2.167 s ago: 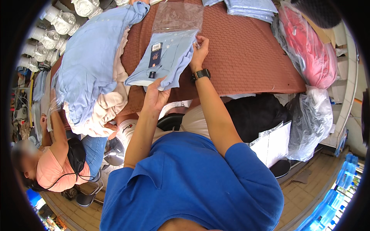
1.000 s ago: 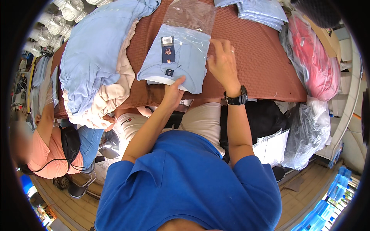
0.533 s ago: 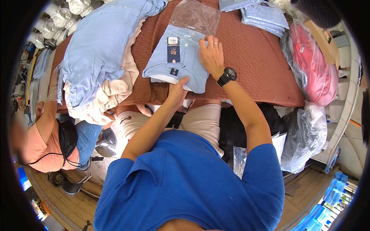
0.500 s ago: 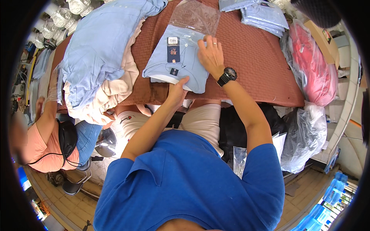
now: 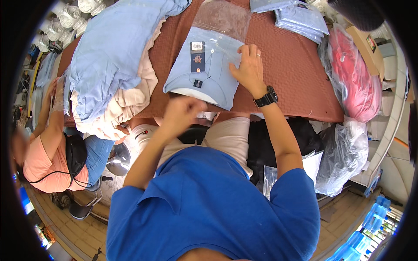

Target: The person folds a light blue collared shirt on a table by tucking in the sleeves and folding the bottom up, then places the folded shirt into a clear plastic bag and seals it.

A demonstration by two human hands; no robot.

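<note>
A folded light blue shirt [image 5: 222, 69] lies face up near the front of the brown-covered table [image 5: 291, 74]. It sits in a clear plastic bag [image 5: 222, 17], whose unfilled end stretches away beyond the collarless far edge. A dark hang tag [image 5: 197, 61] with a white sticker rests on the shirt's left half. My right hand [image 5: 250, 68] is at the shirt's right edge, thumb and fingers apart. Just off the near left corner is my left hand [image 5: 183, 113], smeared by motion, so its fingers cannot be made out.
Loose light blue garments [image 5: 113, 52] are heaped over cream cloth [image 5: 126, 104] on the left. Bagged blue shirts [image 5: 300, 21] are stacked at the far right, near a bagged red bundle [image 5: 352, 74] and a cardboard box [image 5: 365, 50]. A co-worker [image 5: 54, 163] sits at my left.
My left hand has let go of the shirt's near edge and moved left and nearer to me. The right hand has slid right and slightly nearer, and its fingers have spread.
</note>
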